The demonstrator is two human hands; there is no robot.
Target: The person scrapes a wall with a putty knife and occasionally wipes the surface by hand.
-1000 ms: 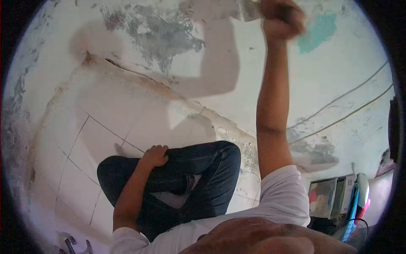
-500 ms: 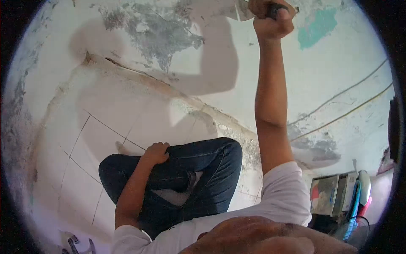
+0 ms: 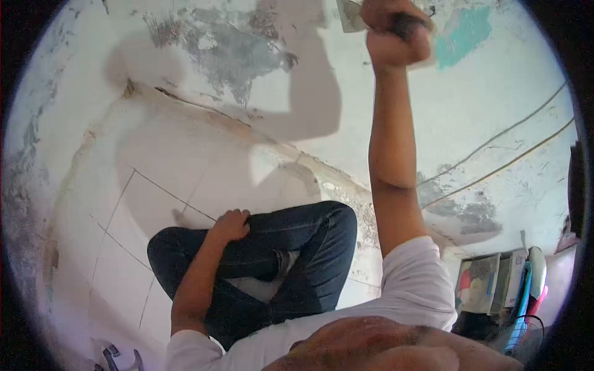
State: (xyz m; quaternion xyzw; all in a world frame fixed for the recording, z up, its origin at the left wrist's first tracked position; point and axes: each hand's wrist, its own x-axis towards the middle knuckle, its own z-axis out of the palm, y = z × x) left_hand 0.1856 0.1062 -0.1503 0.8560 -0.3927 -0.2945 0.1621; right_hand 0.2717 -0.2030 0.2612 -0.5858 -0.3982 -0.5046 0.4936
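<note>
Scraper [image 3: 351, 15] by the far wall [image 3: 359, 111], clasped in the right hand [image 3: 398, 34]; scraping seems the step.
The next stroke likely calls for a flat blade; left hand [image 3: 231, 226] rests on jeans [image 3: 303, 247], finger spread unclear.

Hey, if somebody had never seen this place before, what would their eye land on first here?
Probably the right hand raised at the top of the view, gripping a flat-bladed scraper. Beside it, to the right, a turquoise patch stands out on the blotchy wall, while a large shadow falls to the left. Lower down, the left hand rests on dark blue jeans.
</note>
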